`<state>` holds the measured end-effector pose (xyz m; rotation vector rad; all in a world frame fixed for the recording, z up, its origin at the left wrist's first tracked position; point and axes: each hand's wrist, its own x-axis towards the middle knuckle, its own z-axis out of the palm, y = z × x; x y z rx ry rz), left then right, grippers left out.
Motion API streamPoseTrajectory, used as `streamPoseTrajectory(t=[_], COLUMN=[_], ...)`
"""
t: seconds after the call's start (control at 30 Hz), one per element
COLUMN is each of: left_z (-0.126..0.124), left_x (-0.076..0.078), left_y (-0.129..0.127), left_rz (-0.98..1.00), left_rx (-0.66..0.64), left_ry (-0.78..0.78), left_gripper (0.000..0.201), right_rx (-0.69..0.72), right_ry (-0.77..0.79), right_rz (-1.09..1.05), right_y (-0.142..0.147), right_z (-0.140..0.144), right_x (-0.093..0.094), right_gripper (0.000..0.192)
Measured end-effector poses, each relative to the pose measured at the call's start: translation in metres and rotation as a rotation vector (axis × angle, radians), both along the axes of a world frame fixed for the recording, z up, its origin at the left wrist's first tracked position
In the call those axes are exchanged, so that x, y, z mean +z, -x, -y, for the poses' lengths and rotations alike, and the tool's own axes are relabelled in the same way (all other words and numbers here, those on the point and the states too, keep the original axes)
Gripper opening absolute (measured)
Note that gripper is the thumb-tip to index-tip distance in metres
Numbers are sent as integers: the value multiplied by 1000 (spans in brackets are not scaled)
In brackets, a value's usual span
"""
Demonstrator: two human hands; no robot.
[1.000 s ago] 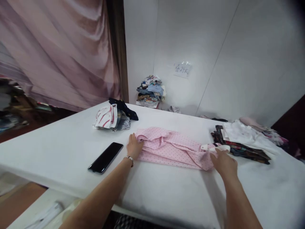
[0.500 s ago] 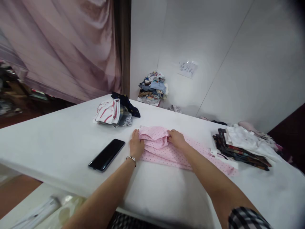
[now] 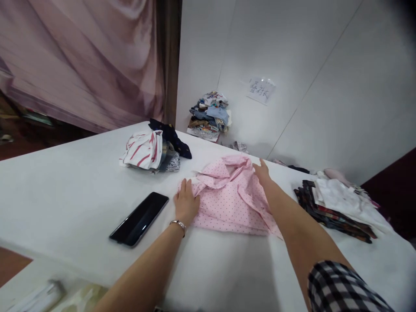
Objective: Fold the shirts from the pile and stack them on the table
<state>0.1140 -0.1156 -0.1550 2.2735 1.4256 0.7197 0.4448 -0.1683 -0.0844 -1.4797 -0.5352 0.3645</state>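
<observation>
The pink shirt (image 3: 230, 201) lies mid-worktop (image 3: 65, 195), bare cloth toward the near edge. The left hand (image 3: 186, 203) presses flat, fingers spread, on its left edge; the right hand (image 3: 262, 173) reaches open-fingered onto its far side. A phone (image 3: 139, 219) lies just left.

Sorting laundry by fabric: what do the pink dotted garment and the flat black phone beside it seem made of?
Pink dotted garment: apparently thin matte woven cloth; it creases sharply. Flat black phone: glossy, probably glass-faced; it reflects light.
</observation>
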Motion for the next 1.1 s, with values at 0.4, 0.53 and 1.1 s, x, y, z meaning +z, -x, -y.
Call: streamPoseTrajectory(t=[0.4,0.53,1.1], left_z=[-11,-11,52], left_x=[12,15,40], left_y=[9,12,8], left_rz=[-4,53,-78], left_rx=[-60,-37,-850], left_ry=[-14,-31,-219], left_gripper=[31,29,43], right_rx=[397,406,644], right_ry=[873,857,414], right_rz=[786,1006,390], right_y=[92,100,170], right_z=[141,173,301], right_x=[-41,-36,-23], right_gripper=[70,41,28])
